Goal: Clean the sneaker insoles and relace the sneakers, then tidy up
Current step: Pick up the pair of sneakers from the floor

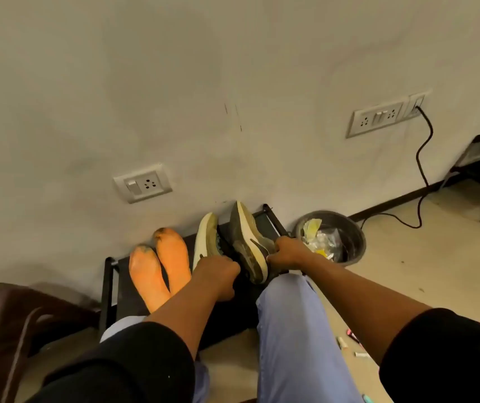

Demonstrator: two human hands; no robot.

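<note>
Two sneakers (pixel 233 242) gripped by both hands, crumpled wrappers filling round bin (pixel 349 228)

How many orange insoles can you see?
2. The left insole and the right insole stand side by side, leaning on the wall, left of the sneakers.
</note>
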